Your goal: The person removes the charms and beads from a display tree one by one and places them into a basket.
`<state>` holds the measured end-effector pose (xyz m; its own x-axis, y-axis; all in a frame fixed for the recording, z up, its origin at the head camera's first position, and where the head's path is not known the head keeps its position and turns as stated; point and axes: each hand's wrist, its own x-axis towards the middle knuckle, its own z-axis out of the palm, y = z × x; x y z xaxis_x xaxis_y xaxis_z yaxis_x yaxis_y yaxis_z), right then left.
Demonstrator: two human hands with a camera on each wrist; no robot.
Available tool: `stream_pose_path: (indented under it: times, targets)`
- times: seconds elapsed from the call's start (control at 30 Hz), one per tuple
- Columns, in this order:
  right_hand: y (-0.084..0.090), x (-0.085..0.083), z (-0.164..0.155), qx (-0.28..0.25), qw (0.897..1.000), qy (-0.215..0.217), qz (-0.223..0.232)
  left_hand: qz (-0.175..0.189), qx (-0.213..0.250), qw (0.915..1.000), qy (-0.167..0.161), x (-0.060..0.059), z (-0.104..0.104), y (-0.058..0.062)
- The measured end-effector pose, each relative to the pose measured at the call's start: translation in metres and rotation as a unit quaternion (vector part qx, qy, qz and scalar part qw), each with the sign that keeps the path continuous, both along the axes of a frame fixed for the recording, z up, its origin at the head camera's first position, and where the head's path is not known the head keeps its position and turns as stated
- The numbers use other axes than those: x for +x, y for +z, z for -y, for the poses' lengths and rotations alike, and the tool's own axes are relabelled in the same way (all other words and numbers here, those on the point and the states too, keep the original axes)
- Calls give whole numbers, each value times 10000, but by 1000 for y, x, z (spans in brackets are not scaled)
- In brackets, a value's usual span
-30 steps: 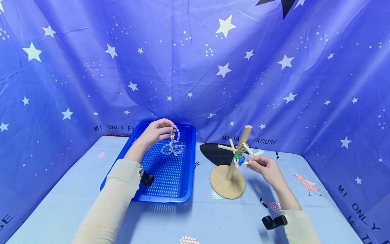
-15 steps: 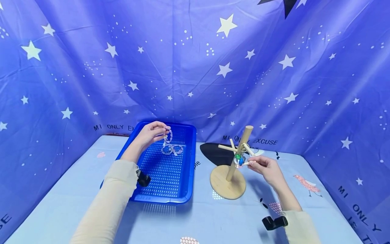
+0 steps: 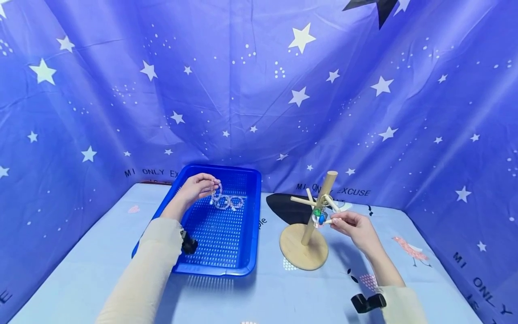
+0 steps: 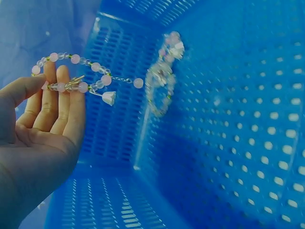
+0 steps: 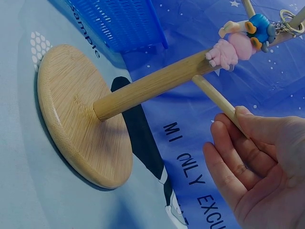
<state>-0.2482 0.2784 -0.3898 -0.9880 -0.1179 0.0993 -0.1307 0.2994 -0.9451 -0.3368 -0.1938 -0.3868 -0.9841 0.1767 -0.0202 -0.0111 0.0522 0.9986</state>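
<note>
L hand [image 3: 197, 186] lowering vs 1 s ago, pinching round-bead bracelet [image 4: 78, 74] over perforated blue plastic basket [image 3: 247, 225], R hand [image 3: 356, 227] gripping smooth wooden peg [image 5: 217, 98] of round-based rack [image 3: 303, 245]

Keyring [image 5: 289, 15] (top right) cut off by edge.

The right hand [image 5: 259, 164] holds the end of a wooden peg [image 5: 217, 99] between thumb and fingertips. The peg joins the stand's post [image 5: 152, 86], which rises from a round base [image 5: 76, 119]. A pink charm [image 5: 233, 47] hangs against the post; a blue basket [image 5: 119, 21] sits behind.
</note>
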Motion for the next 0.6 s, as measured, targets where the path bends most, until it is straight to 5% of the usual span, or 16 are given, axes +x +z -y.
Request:
stream_pose_path:
  times: [0.4,0.6]
  targets:
    - [-1,3,-2,-13,10000,71,67,667,-715,9951,135,-2,2,-20]
    - [0,1,0,-115,9998,135,19,671,-1097,9913,276,-3,5,-23]
